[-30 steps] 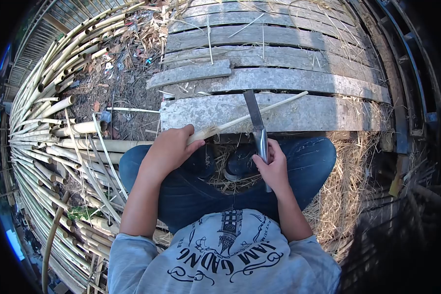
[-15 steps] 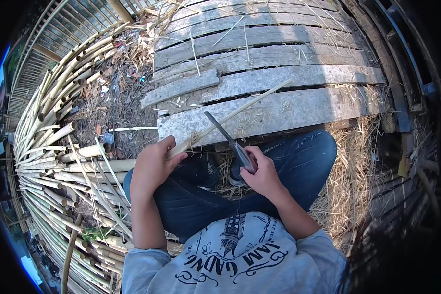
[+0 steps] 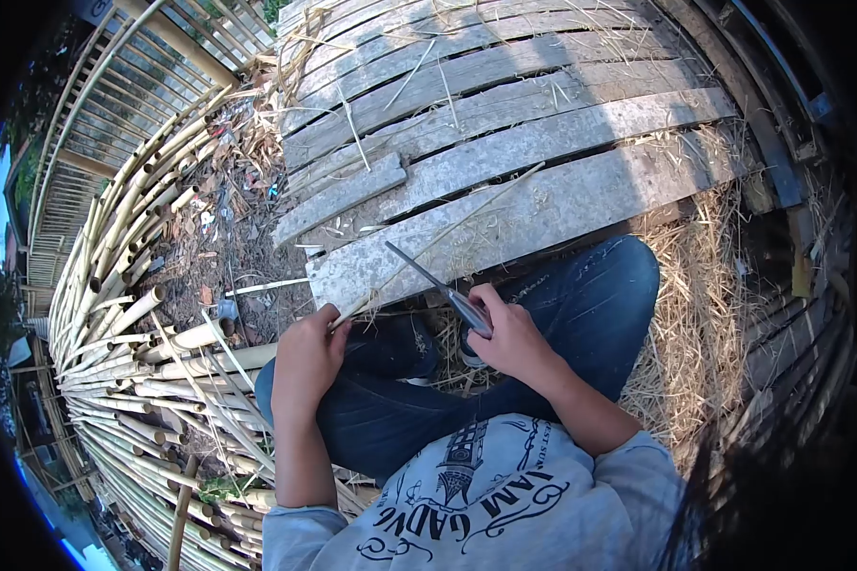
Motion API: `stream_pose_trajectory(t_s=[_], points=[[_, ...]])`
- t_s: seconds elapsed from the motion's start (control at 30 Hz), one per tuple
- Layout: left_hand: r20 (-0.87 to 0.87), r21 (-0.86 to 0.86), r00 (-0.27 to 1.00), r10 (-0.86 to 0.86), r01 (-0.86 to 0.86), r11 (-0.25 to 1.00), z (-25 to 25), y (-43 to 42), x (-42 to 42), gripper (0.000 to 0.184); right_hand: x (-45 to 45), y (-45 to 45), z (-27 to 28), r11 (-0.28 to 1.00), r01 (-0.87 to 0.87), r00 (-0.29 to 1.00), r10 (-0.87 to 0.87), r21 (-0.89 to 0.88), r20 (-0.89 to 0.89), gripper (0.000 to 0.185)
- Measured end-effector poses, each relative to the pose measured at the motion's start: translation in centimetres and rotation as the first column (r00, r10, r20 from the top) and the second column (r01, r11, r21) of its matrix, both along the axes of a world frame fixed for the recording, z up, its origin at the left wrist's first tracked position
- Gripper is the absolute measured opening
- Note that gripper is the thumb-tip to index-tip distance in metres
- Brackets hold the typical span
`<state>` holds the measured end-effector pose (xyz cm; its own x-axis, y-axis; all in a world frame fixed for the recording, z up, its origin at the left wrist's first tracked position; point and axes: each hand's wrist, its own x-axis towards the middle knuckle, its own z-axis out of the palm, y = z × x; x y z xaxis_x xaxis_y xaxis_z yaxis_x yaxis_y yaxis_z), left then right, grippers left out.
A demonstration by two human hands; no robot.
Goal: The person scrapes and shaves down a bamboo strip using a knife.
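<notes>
My left hand is closed on the near end of a thin pale bamboo strip, which slants up and to the right across the front plank. My right hand grips the handle of a long knife. The dark blade points up and to the left, with its tip close to the strip; whether they touch I cannot tell. Both hands are above my crossed legs in blue jeans, near the edge of the wooden planks.
A short loose board lies at the left of the planks. Many bamboo poles fan out at the left, by a bamboo fence. Straw covers the ground at the right. Thin strips are scattered over the planks.
The knife has swung from crossing over the strip to pointing up-left, nearer my left hand. The strip has turned edge-on and looks thinner. The view has tilted and shifted.
</notes>
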<state>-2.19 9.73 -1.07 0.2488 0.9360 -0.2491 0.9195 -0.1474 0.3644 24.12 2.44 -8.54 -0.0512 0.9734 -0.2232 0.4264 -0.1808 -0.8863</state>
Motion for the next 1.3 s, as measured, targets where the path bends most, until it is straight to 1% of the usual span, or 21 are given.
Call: stream_pose_trajectory(t_s=[0.07, 0.13, 0.2, 0.27, 0.33, 0.37, 0.4, 0.47, 0.5, 0.53, 0.6, 0.63, 0.7, 0.73, 0.8, 0.87, 0.93, 1.1, 1.2, 1.27, 1.3], points=[[0.008, 0.061, 1.0, -0.019, 0.019, 0.998, 0.1, -0.5, 0.2, 0.016, 0.1, -0.1, 0.3, 0.999, 0.021, 0.999, -0.02, 0.028, -0.029, 0.037], [-0.046, 0.096, 0.994, -0.099, 0.103, 0.99, 1.2, -1.2, 0.6, 0.015, 0.2, -0.2, 0.5, 0.998, 0.044, 0.998, -0.041, 0.05, -0.058, 0.036], [-0.147, -0.039, 0.974, -0.175, 0.171, 0.984, 1.9, -2.3, 1.2, 0.016, 0.2, -0.3, 0.6, 1.0, -0.021, 1.0, 0.021, 0.013, 0.007, 0.031], [-0.121, -0.058, 0.967, -0.225, 0.22, 0.974, 1.9, -3.8, 1.3, 0.016, -0.1, -0.5, 0.5, 0.998, 0.0, 1.0, 0.0, 0.057, 0.009, 0.028], [-0.129, -0.207, 0.943, -0.307, 0.277, 0.938, 2.6, -5.4, 1.8, 0.016, -0.3, -0.8, 0.4, 0.994, -0.06, 0.998, 0.059, 0.092, 0.012, 0.027], [-0.068, -0.218, 0.944, -0.323, 0.302, 0.928, 2.4, -6.0, 1.5, 0.016, -0.4, -0.9, 0.6, 0.992, -0.082, 0.997, 0.08, 0.097, 0.018, 0.027], [-0.078, -0.22, 0.943, -0.322, 0.299, 0.928, 2.6, -6.4, 1.6, 0.016, -0.4, -1.1, 0.5, 0.992, -0.081, 0.997, 0.081, 0.098, 0.007, 0.027], [-0.069, -0.252, 0.973, -0.219, 0.195, 0.948, 2.8, -7.1, 2.3, 0.016, -0.3, -1.4, 0.3, 0.982, -0.187, 0.979, 0.185, 0.019, 0.084, 0.027], [-0.022, -0.266, 0.981, -0.192, 0.179, 0.947, 2.7, -7.5, 2.3, 0.016, -0.2, -1.6, 0.3, 0.982, -0.187, 0.976, 0.186, 0.002, 0.11, 0.025], [-0.029, -0.267, 0.98, -0.197, 0.182, 0.946, 2.6, -8.1, 2.6, 0.016, -0.2, -1.8, 0.1, 0.983, -0.182, 0.978, 0.181, 0.003, 0.103, 0.025], [0.014, -0.34, 0.997, -0.075, 0.075, 0.937, 2.1, -9.4, 3.1, 0.013, 0.1, -2.3, 0.0, 0.976, -0.203, 0.921, 0.216, -0.074, 0.324, 0.023], [0.056, -0.353, 0.997, -0.051, 0.067, 0.933, 1.6, -10.1, 3.1, 0.013, 0.4, -2.5, 0.1, 0.977, -0.196, 0.922, 0.211, -0.078, 0.323, 0.023], [0.056, -0.374, 0.998, -0.029, 0.048, 0.926, 1.4, -11.0, 3.6, 0.012, 1.0, -2.7, 0.4, 0.968, -0.249, 0.873, 0.239, -0.033, 0.425, 0.022], [0.054, -0.389, 0.999, 0.001, 0.02, 0.921, 1.3, -11.4, 3.7, 0.012, 1.3, -2.9, 0.3, 0.968, -0.247, 0.873, 0.239, -0.038, 0.426, 0.022], [0.079, -0.389, 0.997, 0.002, 0.029, 0.921, 0.7, -12.1, 3.4, 0.012, 1.8, -3.1, -0.2, 0.953, -0.299, 0.827, 0.23, 0.054, 0.513, 0.017], [0.071, -0.379, 0.997, 0.003, 0.025, 0.925, 0.8, -12.5, 3.6, 0.012, 2.5, -2.9, -0.1, 0.943, -0.326, 0.816, 0.248, 0.062, 0.522, 0.012], [0.078, -0.391, 0.997, 0.019, 0.013, 0.92, 1.2, -12.6, 3.9, 0.012, 3.0, -2.7, -0.3, 0.935, -0.343, 0.764, 0.225, 0.086, 0.605, 0.011], [0.122, -0.371, 0.992, 0.014, 0.032, 0.928, 0.7, -12.9, 3.3, 0.013, 3.2, -2.6, 0.0, 0.937, -0.343, 0.749, 0.228, 0.07, 0.622, 0.017], [0.123, -0.384, 0.992, 0.03, 0.02, 0.923, 0.1, -13.1, 2.9, 0.014, 3.0, -2.7, 0.0, 0.938, -0.345, 0.756, 0.282, -0.006, 0.59, 0.018], [0.106, -0.366, 0.994, 0.031, 0.01, 0.931, 0.3, -12.7, 2.8, 0.015, 2.6, -2.8, 0.5, 0.943, -0.321, 0.864, 0.256, 0.084, 0.434, 0.023], [0.102, -0.366, 0.994, 0.036, 0.004, 0.931, 0.2, -12.8, 2.8, 0.015, 2.1, -2.9, 0.7, 0.942, -0.325, 0.865, 0.259, 0.086, 0.43, 0.023]])
